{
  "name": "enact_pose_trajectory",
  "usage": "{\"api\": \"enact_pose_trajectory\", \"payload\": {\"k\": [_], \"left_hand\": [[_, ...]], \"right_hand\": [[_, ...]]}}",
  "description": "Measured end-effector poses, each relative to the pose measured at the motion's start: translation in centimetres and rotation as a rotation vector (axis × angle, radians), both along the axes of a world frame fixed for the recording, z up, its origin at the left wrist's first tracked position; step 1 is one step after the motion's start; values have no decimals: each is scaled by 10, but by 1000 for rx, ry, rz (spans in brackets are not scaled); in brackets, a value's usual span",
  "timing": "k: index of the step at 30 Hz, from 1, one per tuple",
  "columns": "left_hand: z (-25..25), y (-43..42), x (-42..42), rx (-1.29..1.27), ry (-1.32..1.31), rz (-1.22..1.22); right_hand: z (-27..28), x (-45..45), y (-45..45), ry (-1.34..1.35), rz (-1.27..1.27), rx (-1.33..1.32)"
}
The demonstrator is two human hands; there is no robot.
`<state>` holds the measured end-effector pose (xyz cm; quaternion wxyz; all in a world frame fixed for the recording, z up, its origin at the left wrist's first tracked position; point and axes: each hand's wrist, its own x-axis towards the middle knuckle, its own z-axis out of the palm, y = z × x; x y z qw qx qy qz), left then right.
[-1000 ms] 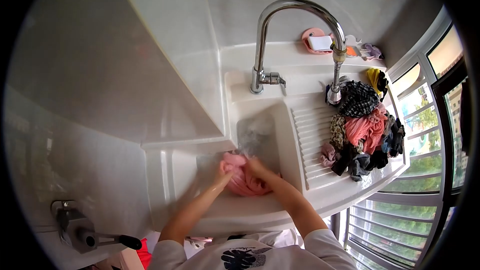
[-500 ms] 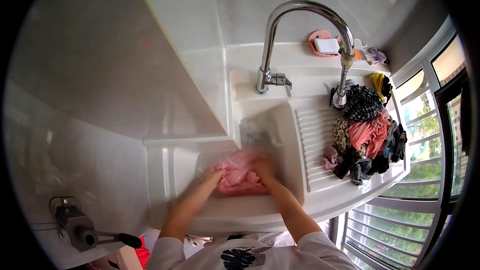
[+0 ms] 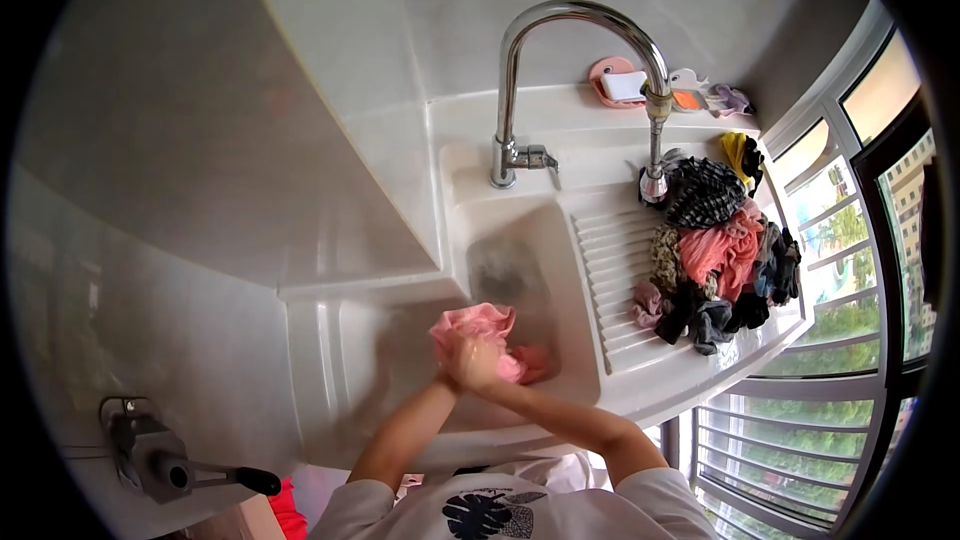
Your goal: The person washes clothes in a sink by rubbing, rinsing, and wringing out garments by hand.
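Note:
A wet pink cloth [image 3: 475, 320] is bunched up in both of my hands over the white sink basin [image 3: 575, 300]. My left hand [image 3: 454, 368] and my right hand [image 3: 481, 362] are pressed close together, fingers closed around the fabric. Part of the cloth spreads above the hands, and another part hangs to their right, low in the basin. The fingers overlap, so the exact grip of each hand is partly hidden. Greyish water stands in the basin beyond the cloth.
A chrome faucet [image 3: 508, 90] arches over the sink. On the right, a ribbed washboard [image 3: 605, 270] holds a heap of mixed clothes [image 3: 715, 250]. A pink soap dish [image 3: 605, 90] sits on the back ledge. Left, a wall-mounted crank [image 3: 165, 465] sticks out.
My hands have come together from either side of the cloth, my right hand moving left. The cloth, spread in splashing water before, is now gathered and lifted. The view has shifted slightly.

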<state>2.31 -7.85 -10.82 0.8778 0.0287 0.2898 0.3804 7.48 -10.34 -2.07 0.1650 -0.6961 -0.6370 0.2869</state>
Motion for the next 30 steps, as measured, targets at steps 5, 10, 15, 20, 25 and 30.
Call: {"api": "enact_pose_trajectory", "payload": {"k": [5, 10, 15, 20, 25, 30], "left_hand": [[-3, -24, 22, 96, 38, -138], [10, -4, -28, 198, 560, -5], [-38, 17, -77, 399, 1181, -375], [-71, -3, -93, 1279, 1469, -288], [-120, 8, -81, 914, 2016, -327], [-44, 18, -30, 8, 1166, -345]], "right_hand": [[-41, 54, 48, 63, -169, 218], [-127, 112, 50, -18, -149, 244], [-107, 82, 19, -359, 359, 338], [-181, 96, 25, 20, 180, -143], [-121, 91, 32, -92, 270, 174], [-159, 104, 39, 21, 247, -222]]}}
